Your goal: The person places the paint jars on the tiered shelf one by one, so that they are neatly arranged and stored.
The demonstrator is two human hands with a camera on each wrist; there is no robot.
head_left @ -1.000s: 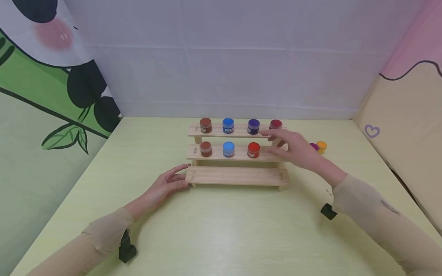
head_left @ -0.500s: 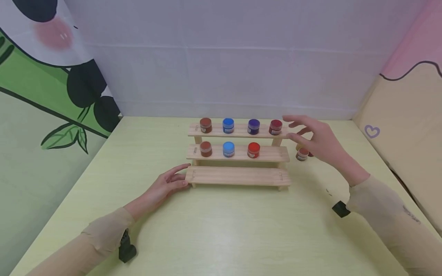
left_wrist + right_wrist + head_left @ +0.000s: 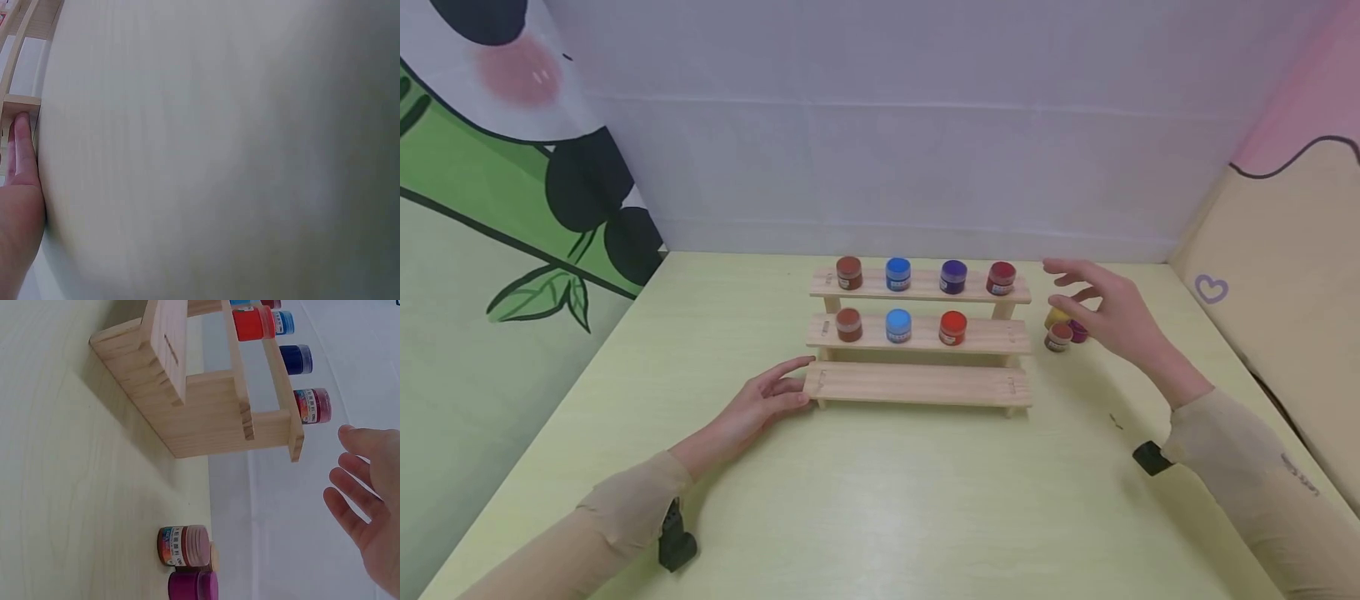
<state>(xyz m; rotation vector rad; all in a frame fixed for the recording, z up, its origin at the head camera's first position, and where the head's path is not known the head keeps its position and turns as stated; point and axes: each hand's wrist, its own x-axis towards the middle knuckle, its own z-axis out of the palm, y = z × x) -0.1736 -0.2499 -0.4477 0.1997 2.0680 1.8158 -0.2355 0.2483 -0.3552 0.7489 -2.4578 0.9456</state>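
Our right hand (image 3: 1108, 312) hangs empty near the loose jars (image 3: 1058, 337), fingers apart; for a clean pinch, coming down from above looks best. The jars cluster beside the right end of the rack (image 3: 996, 335), toward the far right corner of the surface (image 3: 880, 492). Our left hand (image 3: 756, 408), fingers extended, touches the left end of the lowest shelf (image 3: 917, 383) (light pressure seems wise).

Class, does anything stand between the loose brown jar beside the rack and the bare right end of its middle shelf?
Nothing visible does. The brown jar stands just right of the middle shelf; the purple jar is on its right, the yellow jar behind it, the right hand higher up.
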